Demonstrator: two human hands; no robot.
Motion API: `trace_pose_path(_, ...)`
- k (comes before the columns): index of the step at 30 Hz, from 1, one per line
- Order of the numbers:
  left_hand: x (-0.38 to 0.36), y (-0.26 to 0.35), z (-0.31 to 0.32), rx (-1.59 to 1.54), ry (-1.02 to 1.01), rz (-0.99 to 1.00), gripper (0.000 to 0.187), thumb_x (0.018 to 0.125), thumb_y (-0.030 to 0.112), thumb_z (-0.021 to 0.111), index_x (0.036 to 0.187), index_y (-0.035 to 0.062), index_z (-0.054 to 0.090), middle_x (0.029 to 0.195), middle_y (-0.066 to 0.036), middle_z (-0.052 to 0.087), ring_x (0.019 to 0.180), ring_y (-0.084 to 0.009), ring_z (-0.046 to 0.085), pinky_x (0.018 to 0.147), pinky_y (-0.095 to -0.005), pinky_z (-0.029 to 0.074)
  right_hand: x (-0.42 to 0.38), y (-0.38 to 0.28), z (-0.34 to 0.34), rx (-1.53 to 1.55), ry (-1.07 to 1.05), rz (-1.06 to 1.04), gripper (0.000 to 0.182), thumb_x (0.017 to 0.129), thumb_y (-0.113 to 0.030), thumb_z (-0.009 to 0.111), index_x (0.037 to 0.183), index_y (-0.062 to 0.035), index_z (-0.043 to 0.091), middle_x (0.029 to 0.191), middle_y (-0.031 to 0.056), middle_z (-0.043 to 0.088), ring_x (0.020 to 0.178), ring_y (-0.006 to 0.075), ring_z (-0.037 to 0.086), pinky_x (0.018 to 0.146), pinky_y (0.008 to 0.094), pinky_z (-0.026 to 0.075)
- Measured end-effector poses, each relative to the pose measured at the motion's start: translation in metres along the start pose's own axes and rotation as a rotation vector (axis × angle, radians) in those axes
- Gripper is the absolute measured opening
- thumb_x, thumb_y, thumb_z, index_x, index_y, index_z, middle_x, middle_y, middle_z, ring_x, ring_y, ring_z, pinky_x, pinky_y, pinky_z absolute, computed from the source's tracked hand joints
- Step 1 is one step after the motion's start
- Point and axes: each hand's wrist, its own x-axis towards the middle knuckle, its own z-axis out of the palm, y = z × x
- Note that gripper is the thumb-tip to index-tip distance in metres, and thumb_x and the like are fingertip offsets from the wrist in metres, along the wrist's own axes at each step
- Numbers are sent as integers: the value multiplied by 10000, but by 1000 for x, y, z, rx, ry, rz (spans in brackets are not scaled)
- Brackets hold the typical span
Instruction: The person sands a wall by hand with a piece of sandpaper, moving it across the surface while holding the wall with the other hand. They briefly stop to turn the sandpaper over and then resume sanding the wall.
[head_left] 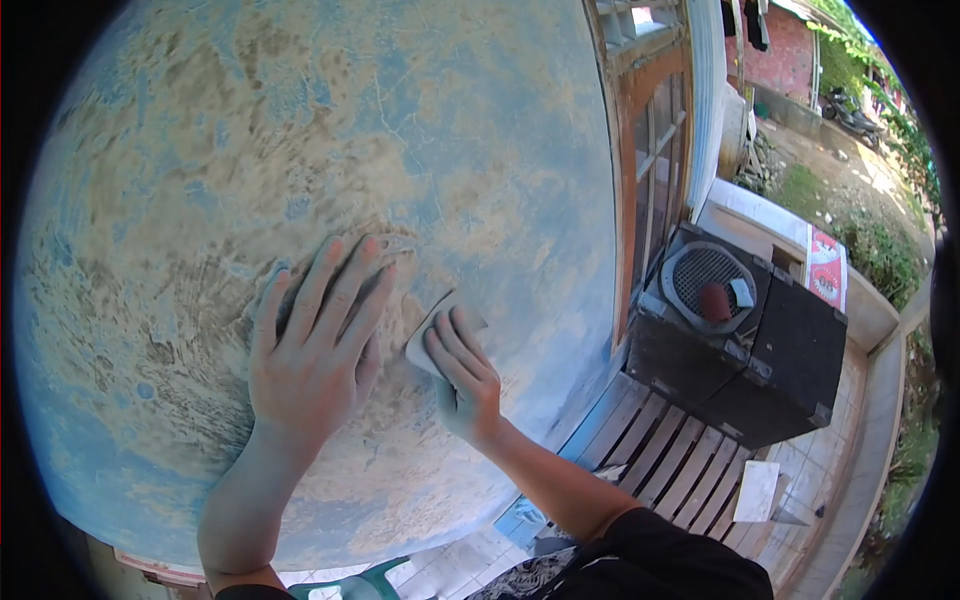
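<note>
A blue wall with worn beige and brown patches fills the left and middle of the view. My left hand lies against it with the fingers spread, holding nothing. To its right, my right hand presses a folded whitish sheet to the wall, the fingers bent over it. The sheet's darker edge stands out above the fingers. Around both hands the surface is rough and patchy.
Right of the wall is a wooden window frame. Black speaker boxes stand beside a slatted wooden bench, with a white sheet near it. Low down is a green plastic chair. A tiled porch and garden lie beyond.
</note>
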Motion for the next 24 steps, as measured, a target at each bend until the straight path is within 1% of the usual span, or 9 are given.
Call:
trace_pose_path(3, -2, 3, 2, 29, -7, 1, 484, 930, 257, 587, 1413, 265, 615, 1574, 53, 490, 1459, -168, 439, 1227, -445, 271, -25, 47, -8, -77, 40, -44, 549, 860, 115, 625, 1375, -77, 647, 1510, 134, 535, 1435, 331, 463, 1142, 430, 468)
trace_pose_path(5, -6, 2, 5, 30, 0, -2, 506, 924, 253, 603, 1429, 262, 608, 1582, 36, 485, 1470, -187, 430, 1219, -455, 277, -19, 70, -18, -90, 120, 63, 515, 875, 95, 639, 1367, -58, 646, 1507, 136, 538, 1434, 330, 463, 1140, 432, 469)
trace_pose_path(9, -8, 5, 4, 44, -12, -9, 542, 916, 250, 621, 1458, 260, 590, 1594, 16, 474, 1483, -209, 417, 1210, -466, 283, 8, 48, -18, -195, 287, 276, 449, 899, 69, 645, 1333, -44, 662, 1499, 146, 546, 1429, 330, 465, 1115, 410, 493)
trace_pose_path(11, -9, 8, 4, 40, -4, -4, 551, 914, 247, 626, 1463, 257, 584, 1597, 13, 471, 1483, -211, 417, 1210, -465, 282, 3, 21, -12, -56, 54, 110, 395, 904, 68, 650, 1287, -24, 690, 1473, 186, 561, 1422, 335, 475, 1102, 404, 499)
trace_pose_path(15, -11, 9, 5, 44, 4, -23, 555, 889, 233, 612, 1442, 280, 595, 1593, 53, 473, 1469, -169, 433, 1214, -441, 276, -20, 41, -24, -119, -100, -129, 390, 925, 62, 628, 1299, -31, 683, 1464, 191, 564, 1423, 331, 473, 1125, 408, 481)
trace_pose_path(17, -12, 9, 6, 45, 18, -15, 555, 888, 230, 612, 1441, 279, 596, 1595, 51, 472, 1470, -168, 434, 1210, -442, 281, -20, 84, -27, -180, 134, 151, 423, 917, 55, 642, 1327, -49, 668, 1475, 161, 562, 1430, 315, 467, 1131, 408, 477)
trace_pose_path(18, -14, 10, 7, 41, 14, -16, 555, 887, 228, 612, 1440, 278, 597, 1596, 49, 470, 1470, -167, 435, 1206, -444, 285, -9, 87, -27, -182, 137, 152, 423, 917, 55, 642, 1327, -49, 668, 1475, 161, 562, 1430, 315, 467, 1131, 408, 477)
trace_pose_path(20, -17, 12, 7, 48, 11, -16, 553, 889, 229, 611, 1439, 278, 598, 1596, 50, 470, 1469, -166, 436, 1205, -446, 286, 17, 79, -27, -94, 386, 424, 358, 969, 36, 591, 1312, -20, 676, 1468, 206, 552, 1426, 345, 464, 1154, 436, 440)
trace_pose_path(24, -15, 13, 4, 24, -11, -14, 584, 886, 232, 659, 1465, 247, 578, 1600, 12, 466, 1484, -216, 416, 1201, -472, 300, 13, 17, -8, -53, 210, 212, 348, 974, 37, 589, 1310, -2, 672, 1466, 210, 556, 1421, 350, 471, 1152, 421, 438)
